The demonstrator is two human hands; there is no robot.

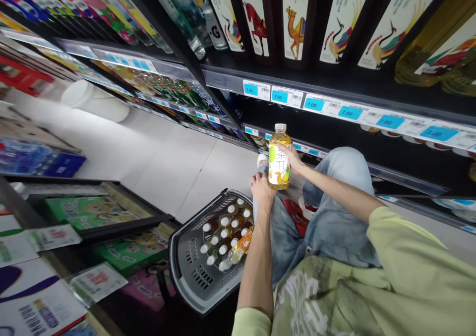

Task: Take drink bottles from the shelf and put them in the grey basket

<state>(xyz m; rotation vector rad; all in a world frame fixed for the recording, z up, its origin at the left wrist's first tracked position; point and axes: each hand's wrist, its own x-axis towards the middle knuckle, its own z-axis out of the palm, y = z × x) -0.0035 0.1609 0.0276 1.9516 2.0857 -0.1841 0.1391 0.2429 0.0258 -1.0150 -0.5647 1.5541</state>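
Observation:
My right hand (292, 158) is wrapped round the side of an upright drink bottle (279, 170) with a white cap, yellow liquid and a white label showing fruit. Just below and left of the bottle, my left hand (262, 189) lies over my bent knee with its fingers partly showing. Its fingertips hold nothing that I can see. The bottle's base overlaps the edge of this hand, and I cannot tell whether they touch. Left of my left forearm stands a grey shopping basket (186, 271) holding several white-capped bottles (224, 233); an orange-labelled bottle (241, 244) lies tilted on top.
A dark shelf with blue price tags (314, 104) runs along the right, carrying tall bottles (295, 21) with animal pictures. Further left are more drinks shelves (178, 90). Boxed goods on a display stand (122, 247) border the left side. Pale floor tiles (159, 162) lie between.

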